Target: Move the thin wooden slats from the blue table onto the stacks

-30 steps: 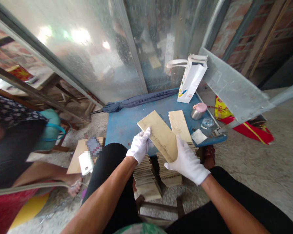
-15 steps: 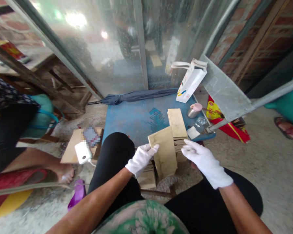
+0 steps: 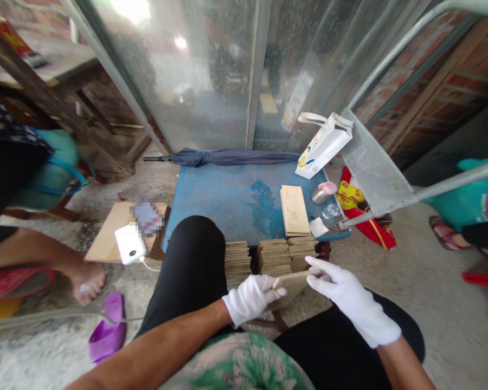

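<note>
Low between the knees, a thin pale tan rectangular wooden sheet (image 3: 289, 283) lies nearly flat and is seen almost edge-on, so that only a narrow band of its smooth, faintly grained face shows. The white-gloved left hand (image 3: 250, 297) pinches its near left corner between thumb and curled fingers. The white-gloved right hand (image 3: 350, 298) rests on the sheet's right end with its fingers stretched out and slightly spread, the fingertips lying on the top face; whether the thumb grips underneath cannot be told. Just beyond the sheet, on the ground, stand upright stacks of similar tan sheets (image 3: 273, 256), packed side by side against the front of a low blue table (image 3: 228, 197). On that table lies a small flat pile of the same tan sheets (image 3: 294, 209), with a white card (image 3: 318, 227), a clear glass (image 3: 331, 210) and a metal cup with a pink lid (image 3: 323, 192) beside it. A white paper bag (image 3: 322, 150) leans at the far right corner, and a folded dark blue umbrella (image 3: 228, 157) lies along the far edge. To the left, a white phone (image 3: 129, 244) rests on a cardboard piece (image 3: 106, 238).
</note>
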`<action>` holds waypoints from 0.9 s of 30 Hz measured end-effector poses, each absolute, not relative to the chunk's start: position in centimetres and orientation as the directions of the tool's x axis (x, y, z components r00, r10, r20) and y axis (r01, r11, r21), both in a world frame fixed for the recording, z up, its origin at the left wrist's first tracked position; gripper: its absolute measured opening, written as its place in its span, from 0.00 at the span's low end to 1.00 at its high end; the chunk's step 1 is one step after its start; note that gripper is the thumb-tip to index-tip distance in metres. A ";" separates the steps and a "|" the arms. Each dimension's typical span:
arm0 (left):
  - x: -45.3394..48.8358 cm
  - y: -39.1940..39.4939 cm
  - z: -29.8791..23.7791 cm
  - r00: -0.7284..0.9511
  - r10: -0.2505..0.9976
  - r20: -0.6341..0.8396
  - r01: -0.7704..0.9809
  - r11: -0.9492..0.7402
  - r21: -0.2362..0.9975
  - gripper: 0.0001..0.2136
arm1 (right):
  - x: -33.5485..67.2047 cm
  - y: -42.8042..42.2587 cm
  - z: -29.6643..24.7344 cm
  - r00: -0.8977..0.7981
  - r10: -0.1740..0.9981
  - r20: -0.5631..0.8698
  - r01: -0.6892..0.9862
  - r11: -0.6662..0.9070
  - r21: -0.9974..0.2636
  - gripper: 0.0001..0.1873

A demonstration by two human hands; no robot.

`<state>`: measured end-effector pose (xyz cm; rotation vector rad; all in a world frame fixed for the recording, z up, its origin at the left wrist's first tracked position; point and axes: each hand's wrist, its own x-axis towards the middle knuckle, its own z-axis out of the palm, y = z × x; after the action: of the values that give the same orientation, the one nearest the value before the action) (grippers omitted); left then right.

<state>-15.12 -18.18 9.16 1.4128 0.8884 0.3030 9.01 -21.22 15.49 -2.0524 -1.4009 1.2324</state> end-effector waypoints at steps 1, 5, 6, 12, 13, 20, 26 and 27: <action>-15.1 -18.3 8.9 0.677 0.652 -0.341 0.326 0.149 0.933 0.19 | 9.2 -21.5 15.6 0.117 0.880 -0.460 0.605 -0.430 -0.670 0.29; -14.7 -19.0 8.2 0.788 0.551 -0.275 0.285 0.071 0.956 0.18 | 9.2 -23.0 15.9 0.004 0.837 -0.548 0.720 -0.382 -0.579 0.28; -14.6 -19.1 8.1 0.806 0.526 -0.271 0.273 0.075 0.959 0.18 | 9.2 -23.4 15.8 -0.035 0.826 -0.563 0.742 -0.356 -0.568 0.25; -14.0 -19.4 6.9 0.898 0.358 -0.255 0.254 0.051 0.966 0.21 | 9.7 -26.3 14.2 -0.176 0.840 -0.513 0.823 -0.160 -0.545 0.16; -13.9 -19.3 6.6 0.904 0.341 -0.259 0.262 0.039 0.964 0.22 | 10.1 -26.7 14.1 -0.193 0.844 -0.500 0.828 -0.134 -0.545 0.16; -13.6 -17.4 7.3 0.783 0.277 -0.558 0.614 -0.199 0.763 0.26 | 14.5 -28.2 13.1 -0.192 0.891 -0.411 0.870 -0.039 -0.491 0.16; -13.7 -16.8 7.3 0.696 0.233 -0.679 0.711 -0.352 0.608 0.19 | 17.8 -26.2 10.7 -0.143 0.876 -0.460 0.932 -0.036 -0.360 0.16; -13.6 -16.8 7.2 0.691 0.232 -0.685 0.715 -0.357 0.601 0.19 | 18.0 -25.5 10.4 -0.135 0.866 -0.481 0.941 -0.040 -0.336 0.16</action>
<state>-13.64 -16.84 7.15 1.9133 0.7364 -0.6140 17.97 -25.54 10.45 -2.1421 -2.2577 0.9891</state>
